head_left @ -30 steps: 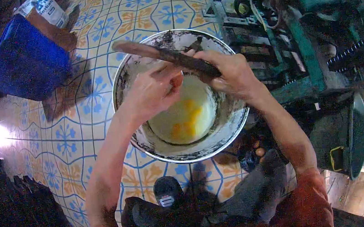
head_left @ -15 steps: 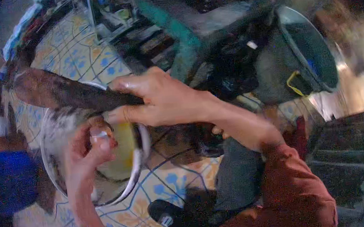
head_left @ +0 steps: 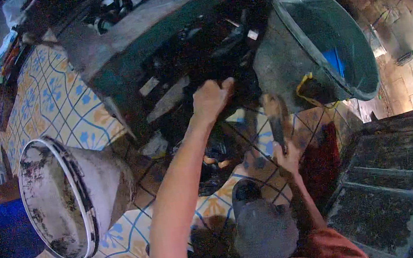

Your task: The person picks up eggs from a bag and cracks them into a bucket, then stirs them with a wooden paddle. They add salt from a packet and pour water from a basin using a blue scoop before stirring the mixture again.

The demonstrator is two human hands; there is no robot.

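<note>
My left hand (head_left: 211, 101) reaches forward into a dark heap (head_left: 222, 54) in front of me. Its fingers are curled, and whatever they grip is hidden in the dark. Lower and to the right, my right hand (head_left: 287, 157) is closed round the handle of a broad-bladed brown knife (head_left: 276, 112). The blade points up and away from me, beside the large grey-green tub (head_left: 281, 61). To my left stands a white bucket (head_left: 107, 186), stained dark on its inside wall.
A yellow handle (head_left: 306, 89) hangs on the tub's near side. A dark framed panel (head_left: 389, 172) lies at the right. Blue material (head_left: 2, 223) is at the far left. Patterned tiles (head_left: 64, 95) cover the floor, and my grey-clad knee (head_left: 267, 230) is below.
Both hands have left the bucket. My left hand has moved forward and right into the dark heap. My right hand has swung right and back with the knife. The view has turned.
</note>
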